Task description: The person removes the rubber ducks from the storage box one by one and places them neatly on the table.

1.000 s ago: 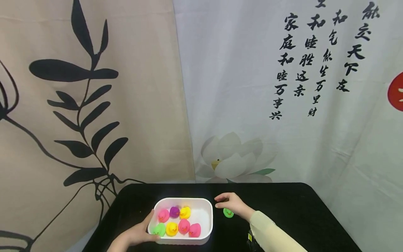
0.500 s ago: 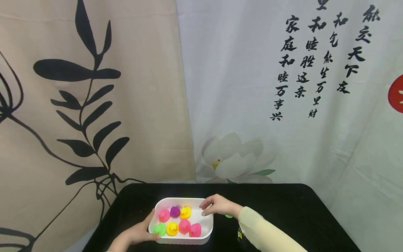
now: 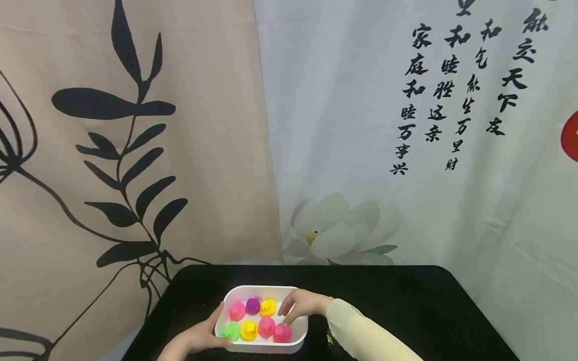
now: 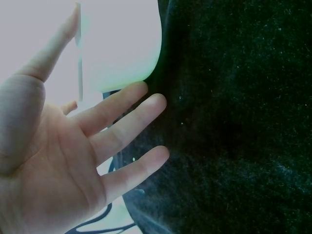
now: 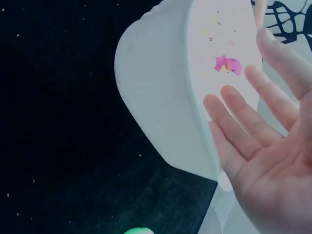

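Note:
A white plastic tub (image 3: 261,349) stands on the black table with several rubber ducks inside. In the head view I see a purple duck (image 3: 253,306), a green duck (image 3: 231,331) and a yellow duck (image 3: 249,330) among them. My left hand (image 3: 197,339) rests straight fingers and thumb against the tub's left end; the left wrist view shows the other fingers spread. My right hand (image 3: 303,304) is over the tub's right side, fingers bent loosely downward, a fingertip close to a pink duck (image 3: 282,333). The right wrist view shows nothing held in it; contact with the duck cannot be told.
Another green thing (image 5: 139,231), partly cut off, lies on the table outside the tub in the right wrist view. The black table (image 3: 397,301) reaches back to a fabric backdrop (image 3: 217,150) printed with plants and writing.
My right hand has moved left, from beside the tub above the green duck to inside its right part. The sleeve now hides that duck in the head view. My left hand stays put.

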{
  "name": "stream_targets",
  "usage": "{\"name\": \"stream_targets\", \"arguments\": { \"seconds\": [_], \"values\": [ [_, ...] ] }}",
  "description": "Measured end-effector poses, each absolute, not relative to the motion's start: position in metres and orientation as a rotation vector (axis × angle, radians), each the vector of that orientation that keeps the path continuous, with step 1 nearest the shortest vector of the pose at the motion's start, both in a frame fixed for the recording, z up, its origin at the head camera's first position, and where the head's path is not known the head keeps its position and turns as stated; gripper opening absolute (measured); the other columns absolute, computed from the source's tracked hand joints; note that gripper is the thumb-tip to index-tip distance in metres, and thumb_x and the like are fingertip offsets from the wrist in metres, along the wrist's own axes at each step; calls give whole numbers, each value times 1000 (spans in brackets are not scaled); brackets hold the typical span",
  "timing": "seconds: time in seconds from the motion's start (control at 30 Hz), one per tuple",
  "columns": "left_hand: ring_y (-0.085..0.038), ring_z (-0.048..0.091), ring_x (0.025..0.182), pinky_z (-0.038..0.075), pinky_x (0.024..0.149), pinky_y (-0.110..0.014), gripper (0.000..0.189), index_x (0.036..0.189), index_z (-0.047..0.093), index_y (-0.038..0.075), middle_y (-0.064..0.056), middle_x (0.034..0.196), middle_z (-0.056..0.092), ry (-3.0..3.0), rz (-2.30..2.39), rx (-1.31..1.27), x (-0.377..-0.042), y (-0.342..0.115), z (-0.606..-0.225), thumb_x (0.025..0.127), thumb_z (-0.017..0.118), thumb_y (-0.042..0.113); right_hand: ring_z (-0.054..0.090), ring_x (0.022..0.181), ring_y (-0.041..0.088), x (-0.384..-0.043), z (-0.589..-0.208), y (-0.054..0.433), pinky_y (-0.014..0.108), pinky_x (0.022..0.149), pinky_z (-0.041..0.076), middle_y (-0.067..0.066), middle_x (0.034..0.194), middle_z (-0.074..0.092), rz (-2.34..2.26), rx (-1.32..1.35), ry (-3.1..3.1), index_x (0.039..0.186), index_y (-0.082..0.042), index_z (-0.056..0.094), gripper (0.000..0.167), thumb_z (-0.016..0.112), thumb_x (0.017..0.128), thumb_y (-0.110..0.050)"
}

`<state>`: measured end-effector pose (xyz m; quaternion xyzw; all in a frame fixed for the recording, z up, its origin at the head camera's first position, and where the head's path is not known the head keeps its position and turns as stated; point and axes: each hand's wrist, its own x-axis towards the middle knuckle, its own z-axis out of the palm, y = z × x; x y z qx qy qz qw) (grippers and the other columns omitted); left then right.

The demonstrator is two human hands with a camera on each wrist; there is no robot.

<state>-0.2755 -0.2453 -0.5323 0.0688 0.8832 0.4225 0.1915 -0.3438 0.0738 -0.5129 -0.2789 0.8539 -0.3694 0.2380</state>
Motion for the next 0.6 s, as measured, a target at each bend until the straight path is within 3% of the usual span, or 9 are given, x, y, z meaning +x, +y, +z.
{"name": "stream_targets", "arguments": {
  "seconds": [0.6],
  "values": [
    [-46,43,113,24,100,-73,109,150,2,-8,-40,147,18,2485,1174,227,-274,-245,-530,82,77,31,48,71,2,-330,-529,52,19,71,43,-15,69,61,-729,-885,2575,82,-16,77,13,84,72,-17]
  ]
}}
